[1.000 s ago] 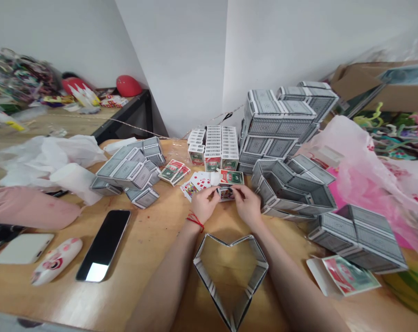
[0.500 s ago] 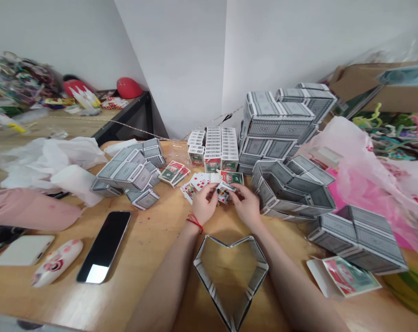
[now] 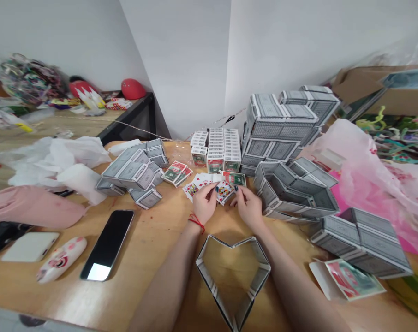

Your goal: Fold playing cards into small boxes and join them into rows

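My left hand [image 3: 205,202], with a red string bracelet at its wrist, is closed with thumb and forefinger pinched at the left side of a face-up playing card [image 3: 224,191]. Opposite it, my right hand [image 3: 249,204] pinches near the card's right edge; the exact contact is too small to make out. Several loose playing cards [image 3: 204,179] lie fanned out just beyond my left hand. A green and red card box [image 3: 235,179] lies behind my right fingers. Between my forearms stands a heart-shaped frame [image 3: 209,286] made of joined grey-backed cards.
Rows of card boxes [image 3: 216,147] stand at the back. On the right are a stack of grey card blocks [image 3: 273,124], an open card frame [image 3: 295,207] and an opened box [image 3: 354,279]. Leftward lie a card structure [image 3: 129,170], a phone [image 3: 108,244] and a patterned oval case [image 3: 62,259].
My right hand has shifted slightly right, away from my left. The card between them, earlier tilted with a grey edge upward, now shows more of its face. The whole view has shifted slightly.
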`<control>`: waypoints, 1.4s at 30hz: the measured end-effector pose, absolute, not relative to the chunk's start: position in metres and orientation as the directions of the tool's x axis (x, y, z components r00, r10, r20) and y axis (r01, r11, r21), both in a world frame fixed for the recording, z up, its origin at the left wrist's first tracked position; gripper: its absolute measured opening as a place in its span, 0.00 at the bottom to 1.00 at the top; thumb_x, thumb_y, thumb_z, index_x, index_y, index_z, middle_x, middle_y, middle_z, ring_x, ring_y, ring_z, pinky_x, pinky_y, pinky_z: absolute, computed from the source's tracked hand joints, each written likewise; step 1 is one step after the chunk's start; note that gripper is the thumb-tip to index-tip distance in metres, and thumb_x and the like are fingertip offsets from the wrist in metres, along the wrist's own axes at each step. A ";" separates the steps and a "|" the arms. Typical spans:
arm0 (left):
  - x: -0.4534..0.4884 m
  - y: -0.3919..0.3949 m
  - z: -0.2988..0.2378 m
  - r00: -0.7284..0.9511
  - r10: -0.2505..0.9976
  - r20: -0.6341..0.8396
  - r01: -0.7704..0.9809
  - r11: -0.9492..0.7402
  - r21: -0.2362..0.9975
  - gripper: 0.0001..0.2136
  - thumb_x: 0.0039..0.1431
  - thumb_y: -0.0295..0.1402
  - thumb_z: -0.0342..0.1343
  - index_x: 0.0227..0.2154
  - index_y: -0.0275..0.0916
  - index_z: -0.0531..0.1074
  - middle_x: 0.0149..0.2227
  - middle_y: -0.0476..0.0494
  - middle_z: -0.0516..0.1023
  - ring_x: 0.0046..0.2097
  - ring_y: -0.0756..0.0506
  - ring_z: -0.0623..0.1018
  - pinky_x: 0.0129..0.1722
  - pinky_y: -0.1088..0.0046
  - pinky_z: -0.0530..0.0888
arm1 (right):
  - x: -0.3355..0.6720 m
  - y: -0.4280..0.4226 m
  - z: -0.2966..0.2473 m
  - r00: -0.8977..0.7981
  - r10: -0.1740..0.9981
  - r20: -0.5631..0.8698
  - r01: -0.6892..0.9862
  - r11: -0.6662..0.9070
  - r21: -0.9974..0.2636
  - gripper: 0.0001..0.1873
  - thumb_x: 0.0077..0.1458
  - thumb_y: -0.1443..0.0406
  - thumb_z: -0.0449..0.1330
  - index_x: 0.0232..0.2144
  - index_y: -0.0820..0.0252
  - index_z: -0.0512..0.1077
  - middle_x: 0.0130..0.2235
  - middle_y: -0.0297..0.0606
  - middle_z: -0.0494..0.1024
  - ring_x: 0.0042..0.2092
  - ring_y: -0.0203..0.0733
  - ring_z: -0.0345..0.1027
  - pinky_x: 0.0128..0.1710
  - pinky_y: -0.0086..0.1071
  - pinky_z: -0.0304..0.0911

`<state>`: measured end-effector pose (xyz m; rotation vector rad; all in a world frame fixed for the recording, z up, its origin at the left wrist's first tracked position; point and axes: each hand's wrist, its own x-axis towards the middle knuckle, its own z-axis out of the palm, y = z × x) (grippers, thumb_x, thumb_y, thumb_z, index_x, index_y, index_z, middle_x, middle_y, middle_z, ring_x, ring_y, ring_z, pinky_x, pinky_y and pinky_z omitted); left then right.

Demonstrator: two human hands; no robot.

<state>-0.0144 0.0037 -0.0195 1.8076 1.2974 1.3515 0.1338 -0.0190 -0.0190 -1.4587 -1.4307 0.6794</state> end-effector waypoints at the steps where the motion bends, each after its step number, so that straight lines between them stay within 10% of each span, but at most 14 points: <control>1: -0.013 0.003 -0.021 0.031 0.919 0.393 0.348 -0.379 0.858 0.12 0.53 0.28 0.49 0.40 0.38 0.70 0.36 0.43 0.76 0.34 0.50 0.76 0.33 0.74 0.74 | 0.133 -0.018 -0.020 0.189 0.963 0.194 0.371 0.113 -0.922 0.18 0.55 0.57 0.47 0.41 0.60 0.69 0.20 0.34 0.73 0.22 0.38 0.67 0.25 0.30 0.63; 8: -0.004 0.001 -0.027 0.060 0.957 0.284 0.126 -0.289 0.949 0.14 0.53 0.30 0.49 0.44 0.38 0.62 0.36 0.44 0.71 0.29 0.53 0.74 0.23 0.79 0.74 | 0.130 -0.010 -0.027 0.264 0.958 0.115 0.195 0.063 -0.979 0.22 0.45 0.59 0.57 0.44 0.61 0.66 0.36 0.42 0.76 0.32 0.40 0.70 0.31 0.33 0.66; 14: -0.004 0.000 -0.013 0.118 0.917 0.382 0.325 -0.399 0.857 0.17 0.53 0.27 0.49 0.47 0.41 0.63 0.38 0.44 0.72 0.36 0.50 0.73 0.36 0.73 0.72 | 0.133 -0.008 -0.028 0.222 0.972 0.078 0.101 0.056 -0.993 0.18 0.46 0.60 0.55 0.41 0.59 0.70 0.38 0.40 0.76 0.37 0.43 0.70 0.36 0.36 0.66; 25: -0.006 0.008 -0.021 0.037 0.952 0.302 0.283 -0.300 0.911 0.07 0.55 0.32 0.49 0.36 0.38 0.68 0.35 0.45 0.73 0.35 0.50 0.72 0.34 0.75 0.70 | 0.130 -0.015 -0.008 -0.194 0.969 -0.152 -0.490 -0.229 -0.841 0.10 0.43 0.60 0.62 0.28 0.59 0.70 0.28 0.32 0.74 0.30 0.34 0.68 0.32 0.30 0.64; 42: -0.002 0.000 -0.009 0.130 0.822 0.555 0.462 -0.546 0.700 0.10 0.55 0.28 0.46 0.38 0.40 0.69 0.37 0.44 0.74 0.42 0.48 0.72 0.43 0.67 0.69 | 0.136 -0.014 -0.006 -0.372 0.898 -0.235 -0.510 -0.409 -0.756 0.11 0.50 0.60 0.55 0.36 0.58 0.69 0.36 0.37 0.76 0.38 0.41 0.69 0.38 0.39 0.66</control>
